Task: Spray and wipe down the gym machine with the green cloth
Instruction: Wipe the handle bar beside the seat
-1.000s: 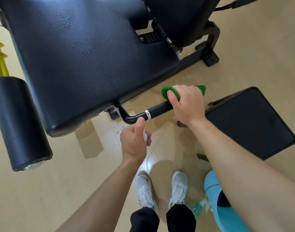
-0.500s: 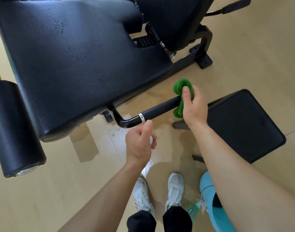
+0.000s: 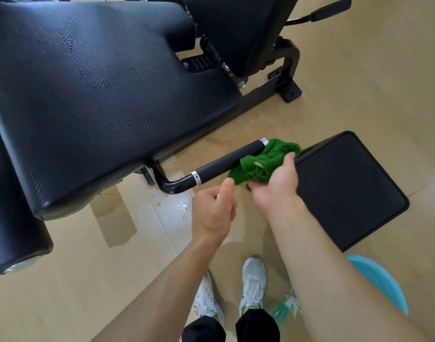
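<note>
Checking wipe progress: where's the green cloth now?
Head view, right of centre: green cloth bunched in the right hand, at the handle bar's outer end.

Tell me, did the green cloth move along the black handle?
Yes. The green cloth slid outward along the handle, away from the silver ring, and now bunches at the handle's far tip in the right hand.

You stand in a gym. The padded black seat point(image 3: 95, 95) of a weight machine fills the view; beside it sit a roller pad point(image 3: 11, 206), a black steel frame point(image 3: 285, 70) bolted at floor level, and a grip handle point(image 3: 226, 164) over beige floor tiles point(image 3: 88, 280).
</note>
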`<state>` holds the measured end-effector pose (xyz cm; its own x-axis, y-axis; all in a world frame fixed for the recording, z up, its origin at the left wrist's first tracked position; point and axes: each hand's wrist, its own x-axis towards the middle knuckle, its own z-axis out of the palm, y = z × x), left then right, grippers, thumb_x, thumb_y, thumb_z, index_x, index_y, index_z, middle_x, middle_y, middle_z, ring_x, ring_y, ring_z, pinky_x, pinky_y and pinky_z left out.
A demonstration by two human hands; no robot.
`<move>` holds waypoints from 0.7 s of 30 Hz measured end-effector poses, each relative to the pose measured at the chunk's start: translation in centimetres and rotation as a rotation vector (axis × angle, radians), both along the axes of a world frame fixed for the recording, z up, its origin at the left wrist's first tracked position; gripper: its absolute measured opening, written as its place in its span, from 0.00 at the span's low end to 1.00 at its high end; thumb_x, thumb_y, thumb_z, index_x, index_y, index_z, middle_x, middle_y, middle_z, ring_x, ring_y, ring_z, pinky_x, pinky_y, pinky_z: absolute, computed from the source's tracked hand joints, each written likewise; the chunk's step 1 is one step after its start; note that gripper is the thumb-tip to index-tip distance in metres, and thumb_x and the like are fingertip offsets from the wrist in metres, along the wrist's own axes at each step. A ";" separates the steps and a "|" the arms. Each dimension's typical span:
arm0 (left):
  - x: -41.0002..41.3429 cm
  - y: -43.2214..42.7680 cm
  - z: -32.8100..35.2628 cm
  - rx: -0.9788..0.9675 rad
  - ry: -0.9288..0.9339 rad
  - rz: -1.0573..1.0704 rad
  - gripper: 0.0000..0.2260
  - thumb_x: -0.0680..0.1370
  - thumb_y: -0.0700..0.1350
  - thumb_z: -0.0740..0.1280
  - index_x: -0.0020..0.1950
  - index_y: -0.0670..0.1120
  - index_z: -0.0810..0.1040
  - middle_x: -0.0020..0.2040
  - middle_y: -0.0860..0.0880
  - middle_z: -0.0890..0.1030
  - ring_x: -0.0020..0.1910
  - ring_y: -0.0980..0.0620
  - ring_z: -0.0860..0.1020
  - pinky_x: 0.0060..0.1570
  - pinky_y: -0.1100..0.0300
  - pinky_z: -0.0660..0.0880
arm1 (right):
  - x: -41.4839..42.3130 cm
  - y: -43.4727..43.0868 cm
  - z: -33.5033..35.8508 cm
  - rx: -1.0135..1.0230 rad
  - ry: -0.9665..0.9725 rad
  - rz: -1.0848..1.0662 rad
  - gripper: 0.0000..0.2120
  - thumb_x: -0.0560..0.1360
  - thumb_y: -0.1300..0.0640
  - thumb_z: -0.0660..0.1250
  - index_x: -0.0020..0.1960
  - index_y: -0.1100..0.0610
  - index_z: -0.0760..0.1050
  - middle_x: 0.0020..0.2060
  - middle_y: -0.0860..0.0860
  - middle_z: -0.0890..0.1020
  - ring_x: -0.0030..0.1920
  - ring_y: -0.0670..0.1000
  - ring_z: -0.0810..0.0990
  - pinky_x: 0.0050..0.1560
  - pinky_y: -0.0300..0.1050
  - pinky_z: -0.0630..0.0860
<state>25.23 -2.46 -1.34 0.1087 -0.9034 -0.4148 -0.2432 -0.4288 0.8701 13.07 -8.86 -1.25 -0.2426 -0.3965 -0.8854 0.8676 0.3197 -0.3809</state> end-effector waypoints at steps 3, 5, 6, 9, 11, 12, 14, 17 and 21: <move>3.0 0.7 0.1 0.003 -0.045 -0.010 0.31 0.73 0.66 0.59 0.28 0.40 0.78 0.23 0.41 0.76 0.24 0.49 0.72 0.32 0.57 0.72 | 3.3 -1.0 -0.4 0.012 -0.059 -0.026 0.22 0.83 0.39 0.58 0.66 0.54 0.70 0.58 0.56 0.79 0.58 0.60 0.81 0.64 0.62 0.77; 4.5 1.0 0.3 0.010 -0.057 -0.016 0.29 0.73 0.65 0.60 0.28 0.42 0.78 0.22 0.44 0.76 0.25 0.47 0.74 0.34 0.55 0.72 | 5.8 -0.6 -0.9 0.044 -0.118 0.062 0.20 0.84 0.42 0.58 0.65 0.56 0.73 0.54 0.56 0.82 0.54 0.58 0.82 0.62 0.59 0.79; 5.1 1.1 0.3 0.014 -0.060 -0.020 0.28 0.72 0.65 0.60 0.27 0.42 0.78 0.22 0.45 0.76 0.25 0.47 0.74 0.35 0.54 0.72 | 7.2 0.1 -0.8 0.050 -0.188 0.162 0.21 0.84 0.43 0.58 0.64 0.57 0.76 0.51 0.56 0.84 0.51 0.58 0.83 0.60 0.57 0.80; 6.4 1.2 0.6 0.006 -0.042 -0.019 0.26 0.73 0.62 0.61 0.25 0.44 0.77 0.23 0.43 0.76 0.25 0.45 0.74 0.35 0.50 0.72 | 9.4 1.7 -0.1 0.036 -0.379 0.357 0.24 0.82 0.42 0.57 0.53 0.59 0.83 0.41 0.57 0.85 0.46 0.58 0.84 0.50 0.51 0.80; 7.3 1.3 0.6 0.011 -0.061 -0.022 0.26 0.73 0.63 0.60 0.25 0.45 0.77 0.22 0.44 0.76 0.25 0.45 0.74 0.35 0.52 0.71 | 8.5 1.3 -0.4 -0.038 -0.397 0.242 0.22 0.83 0.46 0.55 0.52 0.60 0.81 0.46 0.60 0.85 0.53 0.61 0.83 0.60 0.56 0.78; 7.7 1.5 0.6 0.019 -0.066 -0.026 0.26 0.73 0.63 0.60 0.25 0.45 0.77 0.22 0.44 0.75 0.25 0.45 0.74 0.35 0.53 0.71 | 7.4 0.6 -0.8 -0.054 -0.370 0.171 0.20 0.83 0.48 0.54 0.52 0.60 0.81 0.50 0.61 0.84 0.56 0.62 0.82 0.64 0.59 0.76; 8.3 2.0 0.4 0.049 -0.063 -0.054 0.27 0.72 0.64 0.60 0.26 0.44 0.77 0.22 0.45 0.75 0.25 0.46 0.74 0.34 0.54 0.71 | 4.5 -0.9 -1.8 -0.043 -0.293 0.040 0.18 0.83 0.51 0.55 0.53 0.59 0.81 0.55 0.62 0.83 0.57 0.61 0.82 0.63 0.60 0.76; 8.5 3.0 -0.1 0.091 -0.061 -0.103 0.28 0.72 0.66 0.60 0.26 0.44 0.78 0.23 0.45 0.76 0.25 0.48 0.74 0.32 0.59 0.71 | 1.0 -2.8 -3.2 -0.009 -0.202 -0.090 0.21 0.83 0.49 0.54 0.59 0.61 0.81 0.56 0.61 0.84 0.58 0.62 0.82 0.61 0.60 0.77; 8.8 3.8 -0.7 0.121 -0.049 -0.099 0.29 0.71 0.67 0.61 0.27 0.43 0.78 0.23 0.45 0.76 0.25 0.48 0.75 0.31 0.63 0.71 | 2.7 -1.6 -1.6 -0.050 -0.292 -0.075 0.33 0.82 0.36 0.49 0.63 0.60 0.79 0.57 0.63 0.83 0.57 0.65 0.82 0.54 0.62 0.79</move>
